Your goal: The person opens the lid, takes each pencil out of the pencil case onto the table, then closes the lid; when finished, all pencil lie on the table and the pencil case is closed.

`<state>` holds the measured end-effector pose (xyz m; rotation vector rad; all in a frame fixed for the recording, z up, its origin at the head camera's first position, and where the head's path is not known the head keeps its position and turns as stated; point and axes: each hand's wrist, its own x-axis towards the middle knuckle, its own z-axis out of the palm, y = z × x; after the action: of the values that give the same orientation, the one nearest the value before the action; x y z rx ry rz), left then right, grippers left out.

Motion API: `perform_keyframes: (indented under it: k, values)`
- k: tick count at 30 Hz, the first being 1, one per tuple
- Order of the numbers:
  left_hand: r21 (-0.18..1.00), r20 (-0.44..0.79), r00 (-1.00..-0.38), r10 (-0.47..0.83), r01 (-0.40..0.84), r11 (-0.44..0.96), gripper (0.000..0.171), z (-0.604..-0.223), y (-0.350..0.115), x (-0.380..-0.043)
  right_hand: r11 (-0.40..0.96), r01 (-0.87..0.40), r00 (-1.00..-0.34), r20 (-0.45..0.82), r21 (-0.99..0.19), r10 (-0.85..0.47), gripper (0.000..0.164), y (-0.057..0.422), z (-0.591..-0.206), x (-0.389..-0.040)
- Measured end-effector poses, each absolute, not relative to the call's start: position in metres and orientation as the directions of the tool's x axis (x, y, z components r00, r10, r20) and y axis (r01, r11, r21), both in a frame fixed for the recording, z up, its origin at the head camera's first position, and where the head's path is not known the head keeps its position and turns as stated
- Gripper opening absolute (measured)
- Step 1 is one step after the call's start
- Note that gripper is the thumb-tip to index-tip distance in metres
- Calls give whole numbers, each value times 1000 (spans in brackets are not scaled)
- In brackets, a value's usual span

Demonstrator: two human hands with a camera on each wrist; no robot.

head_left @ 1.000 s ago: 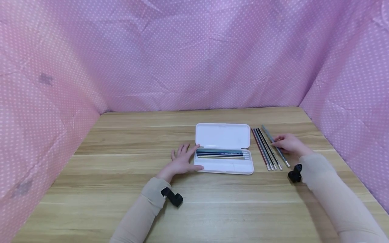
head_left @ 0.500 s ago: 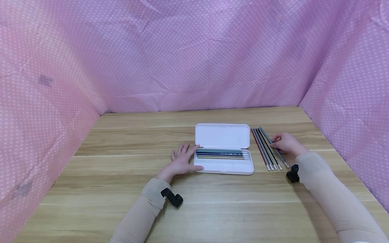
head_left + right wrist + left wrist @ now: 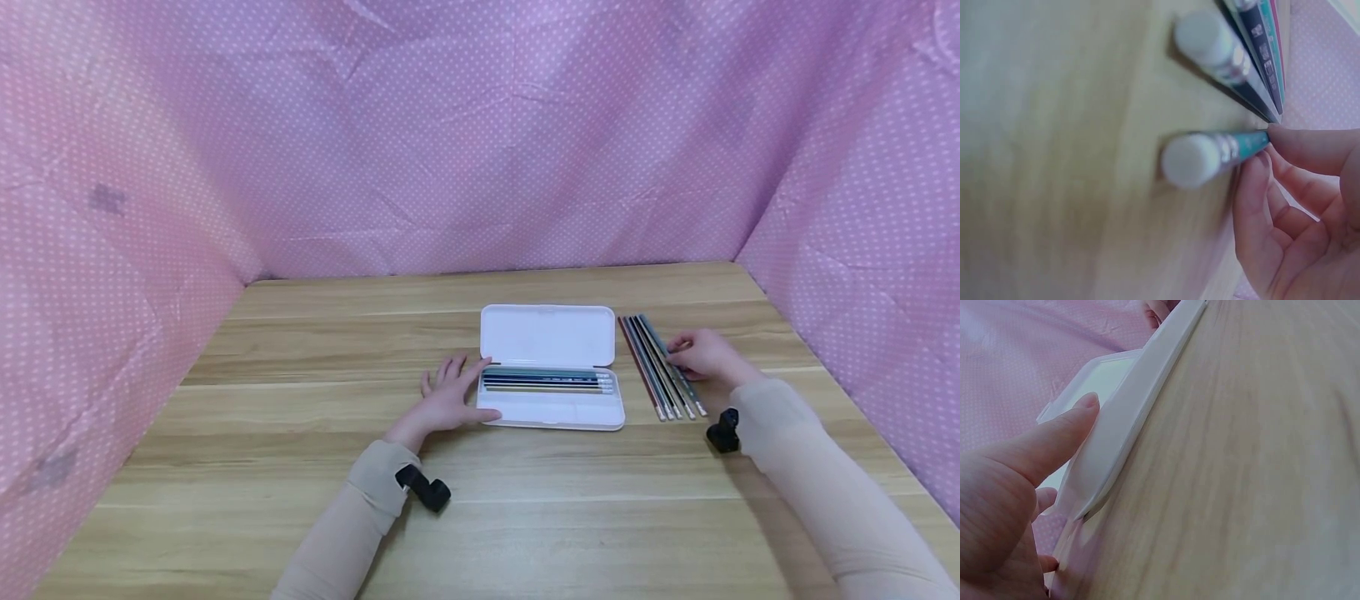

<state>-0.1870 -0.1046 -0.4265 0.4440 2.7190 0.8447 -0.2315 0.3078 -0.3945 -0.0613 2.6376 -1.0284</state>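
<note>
My right fingers [image 3: 1252,200] pinch the teal pencil [image 3: 1250,145], slanting away from me, eraser nearest, roughly crosswise to the white case [image 3: 551,414] leftward; left fingers [image 3: 472,374] spread wide there.

On the table [image 3: 300,500], the case [image 3: 551,413] has pencils [image 3: 543,381] in its far part; loose pencils [image 3: 654,367] lie right.

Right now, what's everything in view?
Table: one, wood-coloured, below
Dotted cloth: count unclear, pink-purple, behind and beside the table
Pencil case: one, white, open on the table
Pencils in the case: about four, teal, dark and gold, inside
Loose pencils: five, red, teal and dark, right of the case
Wrist cameras: two, black, one per wrist
Sleeves: two, beige, forearms
Left hand: one, at the case's left end
Right hand: one, pinching a loose teal pencil
</note>
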Motion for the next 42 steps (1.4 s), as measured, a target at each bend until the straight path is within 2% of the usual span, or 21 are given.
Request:
perform_keyframes:
  k: [16,24,42]
  values:
    - [583,-151,-919,364,214,784,89,-424,-106,-186,710,117,-949,-288,-695,-126,30,302,-393,-227]
    - [585,-157,-915,371,216,782,88,-424,-105,-185,707,80,-952,-264,-703,-154,25,304,-396,-225]
    - [582,-158,-916,368,214,784,88,-424,-106,-186,688,125,-942,-303,-715,-144,31,306,-392,-226]
